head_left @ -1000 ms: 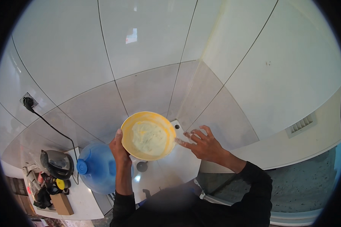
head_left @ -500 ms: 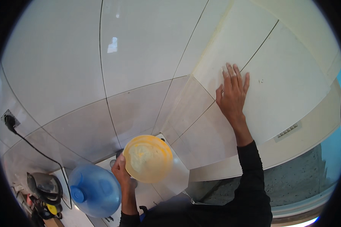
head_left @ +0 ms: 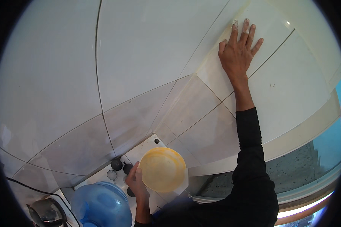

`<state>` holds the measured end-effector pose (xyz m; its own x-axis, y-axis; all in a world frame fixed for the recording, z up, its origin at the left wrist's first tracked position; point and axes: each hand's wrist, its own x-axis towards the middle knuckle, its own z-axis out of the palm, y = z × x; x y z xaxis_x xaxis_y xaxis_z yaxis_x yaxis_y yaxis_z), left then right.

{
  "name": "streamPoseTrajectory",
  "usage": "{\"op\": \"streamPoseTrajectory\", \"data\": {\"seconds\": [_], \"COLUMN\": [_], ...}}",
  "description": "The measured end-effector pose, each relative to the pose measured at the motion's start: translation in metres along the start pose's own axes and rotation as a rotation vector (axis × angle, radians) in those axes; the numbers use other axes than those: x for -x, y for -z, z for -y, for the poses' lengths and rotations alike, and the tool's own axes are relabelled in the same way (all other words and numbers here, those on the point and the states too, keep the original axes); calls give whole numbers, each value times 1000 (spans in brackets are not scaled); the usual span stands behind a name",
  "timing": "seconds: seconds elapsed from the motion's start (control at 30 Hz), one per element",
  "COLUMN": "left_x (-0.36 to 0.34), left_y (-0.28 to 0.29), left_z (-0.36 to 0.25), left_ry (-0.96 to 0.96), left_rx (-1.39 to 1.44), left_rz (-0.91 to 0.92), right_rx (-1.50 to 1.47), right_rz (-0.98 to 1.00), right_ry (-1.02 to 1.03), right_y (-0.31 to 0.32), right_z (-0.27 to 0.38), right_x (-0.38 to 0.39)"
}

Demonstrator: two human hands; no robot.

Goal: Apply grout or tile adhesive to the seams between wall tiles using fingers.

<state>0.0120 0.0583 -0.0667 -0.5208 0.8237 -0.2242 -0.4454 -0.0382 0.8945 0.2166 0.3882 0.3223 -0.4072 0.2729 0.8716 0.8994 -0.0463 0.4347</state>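
My left hand grips the rim of a round yellow bowl, with the thumb along its edge. Pale smears and a darker yellow band show inside the bowl. High on the right, my right hand has its fingers spread against the white wall tiles. Whitish paste coats some of its fingertips. The index finger and thumb are close to the cream-coloured corner seam where two tiled walls meet. Nothing is visibly held in this hand.
Below on the left stands a large blue water bottle, beside a dark kettle and a black cord. Small dark round objects and a clear glass sit on the white counter near the bowl. A window opening lies at lower right.
My right hand has moved up the wall, towards the corner seam. The bowl in my left hand has shifted right and slightly down. The head view has shifted too.
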Motion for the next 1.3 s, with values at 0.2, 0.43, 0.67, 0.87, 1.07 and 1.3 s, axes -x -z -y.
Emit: {"op": "streamPoseTrajectory", "data": {"seconds": [0.2,0.43,0.67,0.87,1.07,1.3], "left_x": [-5,-7,-1,-4,-5,-4], "left_y": [-2,-2,6,6,8,6], "left_z": [7,15,11,11,16,16], "left_ry": [67,105,103,98,111,84], "left_rx": [13,64,62,98,83,56], "left_rz": [7,17,-17,-14,-21,0], "right_rx": [217,144,84,-41,106,158], "right_rz": [34,80,125,14,-63,63], "right_ry": [-17,5,38,39,72,106], "right_y": [-9,-14,-7,1,4,0], "right_z": [3,10,27,16,-14,1], "right_x": [-5,16,39,38,-16,10]}}
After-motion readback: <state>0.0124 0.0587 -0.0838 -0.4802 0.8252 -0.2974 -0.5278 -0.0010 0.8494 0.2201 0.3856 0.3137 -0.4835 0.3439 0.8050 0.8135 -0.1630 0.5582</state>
